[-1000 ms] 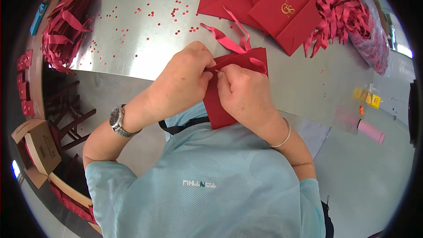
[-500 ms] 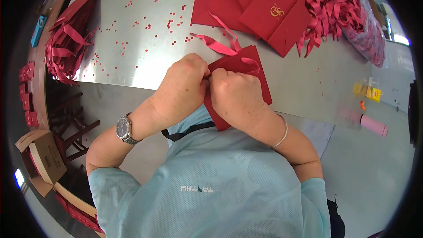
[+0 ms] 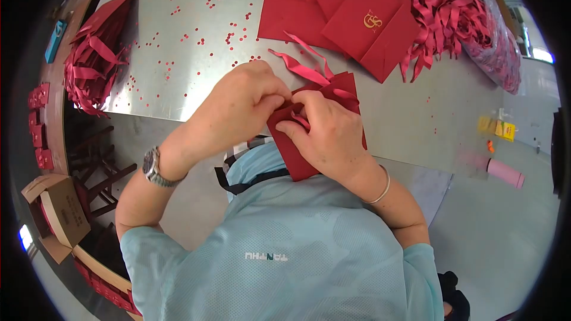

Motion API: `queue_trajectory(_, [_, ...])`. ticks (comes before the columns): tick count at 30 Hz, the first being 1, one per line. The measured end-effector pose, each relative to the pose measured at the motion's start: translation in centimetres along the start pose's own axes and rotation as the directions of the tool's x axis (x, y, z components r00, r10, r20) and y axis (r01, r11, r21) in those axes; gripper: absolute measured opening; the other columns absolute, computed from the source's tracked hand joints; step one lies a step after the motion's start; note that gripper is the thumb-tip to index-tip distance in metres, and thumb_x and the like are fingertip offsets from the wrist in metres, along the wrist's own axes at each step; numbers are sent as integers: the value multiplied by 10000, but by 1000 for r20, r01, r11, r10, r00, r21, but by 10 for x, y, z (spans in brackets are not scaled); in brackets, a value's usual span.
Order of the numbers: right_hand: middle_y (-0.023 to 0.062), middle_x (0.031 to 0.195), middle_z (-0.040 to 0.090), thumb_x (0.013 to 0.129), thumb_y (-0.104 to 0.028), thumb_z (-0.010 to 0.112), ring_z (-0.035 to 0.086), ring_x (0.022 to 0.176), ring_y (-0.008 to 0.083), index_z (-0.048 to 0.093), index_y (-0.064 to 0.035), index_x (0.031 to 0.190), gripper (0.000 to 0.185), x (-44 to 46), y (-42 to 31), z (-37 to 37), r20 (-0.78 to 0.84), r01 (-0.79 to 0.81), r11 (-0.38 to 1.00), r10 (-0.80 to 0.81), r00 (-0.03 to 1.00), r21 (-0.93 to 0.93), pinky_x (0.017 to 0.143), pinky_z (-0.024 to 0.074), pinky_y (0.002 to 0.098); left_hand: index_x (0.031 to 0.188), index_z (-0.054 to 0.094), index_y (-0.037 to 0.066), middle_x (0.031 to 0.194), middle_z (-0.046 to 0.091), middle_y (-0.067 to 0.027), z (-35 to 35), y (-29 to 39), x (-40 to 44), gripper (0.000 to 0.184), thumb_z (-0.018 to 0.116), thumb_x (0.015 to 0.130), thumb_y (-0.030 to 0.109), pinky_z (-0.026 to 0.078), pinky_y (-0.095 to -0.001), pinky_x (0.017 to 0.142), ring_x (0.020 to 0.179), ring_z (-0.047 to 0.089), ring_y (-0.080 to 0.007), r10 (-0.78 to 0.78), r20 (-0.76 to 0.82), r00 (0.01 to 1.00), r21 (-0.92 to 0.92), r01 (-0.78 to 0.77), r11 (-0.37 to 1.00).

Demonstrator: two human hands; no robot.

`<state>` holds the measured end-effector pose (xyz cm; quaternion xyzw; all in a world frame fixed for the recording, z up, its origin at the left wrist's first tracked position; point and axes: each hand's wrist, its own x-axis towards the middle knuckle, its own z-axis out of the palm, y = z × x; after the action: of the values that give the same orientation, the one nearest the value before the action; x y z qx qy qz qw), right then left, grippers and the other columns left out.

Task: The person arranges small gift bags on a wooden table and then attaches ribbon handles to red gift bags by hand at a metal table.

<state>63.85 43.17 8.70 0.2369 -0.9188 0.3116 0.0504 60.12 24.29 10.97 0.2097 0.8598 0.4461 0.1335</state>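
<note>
Room: I see pale grey floor [image 3: 493, 249] | worktop [image 3: 392, 119]: metallic, glare toward its left | left: dark wooden stools [image 3: 113, 176] | light: bright patches [image 3: 541, 54] upper right and lower left

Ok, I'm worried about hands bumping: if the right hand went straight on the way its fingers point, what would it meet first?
Likely the left hand, close by the right hand at the red bag; depth is unclear.

Stacked red bags [image 3: 348, 31], heaped ribbons [image 3: 443, 18] and an open carton [image 3: 66, 213] suggest a workshop.
</note>
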Motion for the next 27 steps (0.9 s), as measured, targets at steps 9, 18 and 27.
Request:
queue_trajectory(9, [78, 735, 628, 724, -270, 794, 643, 652, 244, 542, -63, 989, 420, -7, -2, 4, -56, -39, 995, 44, 997, 87, 540, 503, 345, 908, 702, 20, 818, 608, -89, -13, -14, 37, 122, 656, 796, 7, 478, -309, 715, 776, 589, -210, 35, 433, 901, -99, 9, 995])
queue_trajectory(18, [13, 906, 571, 696, -176, 728, 550, 807, 181, 653, -75, 961, 293, -39, 9, -3, -312, 419, 895, -446, 839, -154, 654, 406, 314, 830, 644, 17, 820, 583, -73, -1, -28, 29, 94, 630, 758, -41, 474, -329, 692, 755, 575, -234, 134, 262, 956, -31, -130, 991])
queue_trajectory(27, [-28, 848, 583, 713, -180, 685, 532, 733, 139, 679, -113, 900, 199, -47, 29, 2, 160, 419, 895, -441, 883, 154, 677, 400, 293, 811, 652, -18, 804, 595, -84, -22, -44, 37, 100, 642, 723, -65, 466, -300, 673, 738, 590, -203, 62, 14, 998, 133, -63, 989])
